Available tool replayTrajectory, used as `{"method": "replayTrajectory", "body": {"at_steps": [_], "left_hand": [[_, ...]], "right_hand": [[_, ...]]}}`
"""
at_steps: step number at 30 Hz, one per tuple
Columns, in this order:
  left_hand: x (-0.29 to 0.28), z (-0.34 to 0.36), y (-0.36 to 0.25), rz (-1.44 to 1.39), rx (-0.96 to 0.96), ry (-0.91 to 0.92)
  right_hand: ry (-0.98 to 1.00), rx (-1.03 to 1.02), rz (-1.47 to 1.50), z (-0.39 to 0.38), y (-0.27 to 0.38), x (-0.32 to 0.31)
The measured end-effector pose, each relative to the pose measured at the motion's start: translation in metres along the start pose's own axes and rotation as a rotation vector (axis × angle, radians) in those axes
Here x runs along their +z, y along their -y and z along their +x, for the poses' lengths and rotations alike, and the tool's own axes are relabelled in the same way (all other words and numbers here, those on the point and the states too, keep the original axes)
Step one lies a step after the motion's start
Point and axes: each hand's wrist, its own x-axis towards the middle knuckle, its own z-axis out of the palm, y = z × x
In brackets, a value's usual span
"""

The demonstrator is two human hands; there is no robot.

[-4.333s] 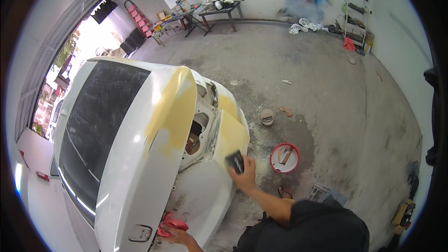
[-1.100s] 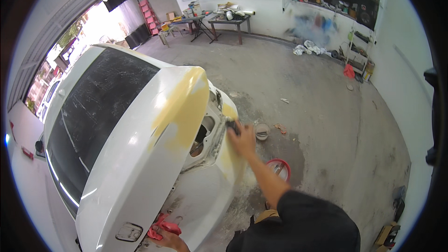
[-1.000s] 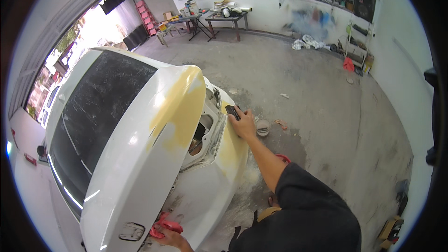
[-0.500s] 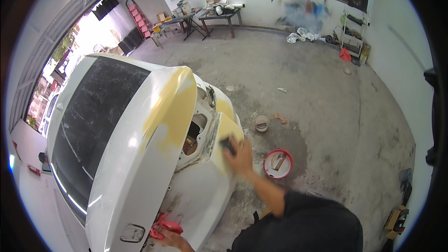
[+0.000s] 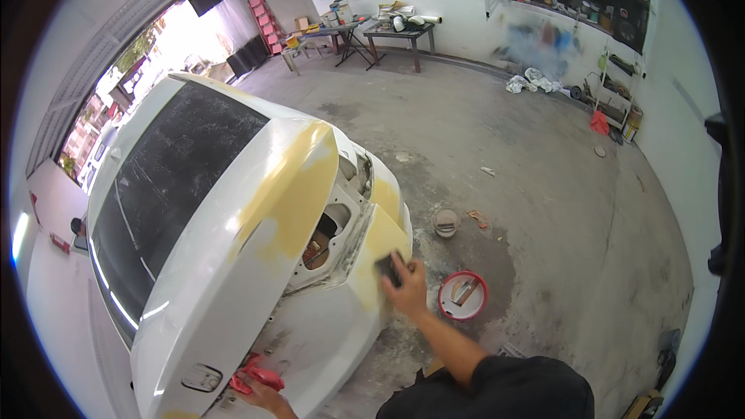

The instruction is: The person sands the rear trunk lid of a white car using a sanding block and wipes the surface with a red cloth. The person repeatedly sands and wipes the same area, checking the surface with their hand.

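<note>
My right hand [image 5: 407, 287] grips a dark, slightly blurred block [image 5: 386, 268] on a pale yellow patch [image 5: 382, 229] of the white car's rear corner panel [image 5: 349, 318], below an open lamp housing [image 5: 330, 229] with no lamp in it. Near the lower edge of the view, my left hand [image 5: 260, 394] is closed on a crumpled red cloth [image 5: 262, 375], resting at the edge of the trunk lid [image 5: 194, 318]. The lid carries another yellow patch [image 5: 287, 194] along its far end.
A red-rimmed bucket [image 5: 462, 316] and a small round container [image 5: 445, 223] sit on the concrete floor [image 5: 582, 225] right of the car. Cluttered tables [image 5: 392, 33] and a pink ladder [image 5: 264, 23] line the back wall, beside a bright doorway. A shelf rack [image 5: 613, 93] stands back right.
My right hand with the dark block has moved down the corner panel, toward me, from its higher position about a second ago. My left hand stays on the red cloth.
</note>
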Motion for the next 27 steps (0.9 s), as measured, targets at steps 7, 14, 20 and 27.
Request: {"method": "replayTrajectory", "body": {"at_steps": [7,14,20,27], "left_hand": [[-0.01,-0.002,0.006,-0.088,-0.103,-0.015],[0.001,-0.001,-0.014,-0.24,-0.13,0.129],[0.033,-0.043,-0.049,-0.242,-0.273,0.022],[0.158,-0.18,-0.101,0.685,0.8,0.82]], "right_hand": [[0.406,0.566,0.773,0.113,-0.069,-0.03],[0.413,0.013,0.598,0.129,-0.057,0.0],[0.438,0.232,0.35,0.075,-0.111,-0.021],[-0.101,0.81,0.662,-0.079,-0.292,-0.176]]}}
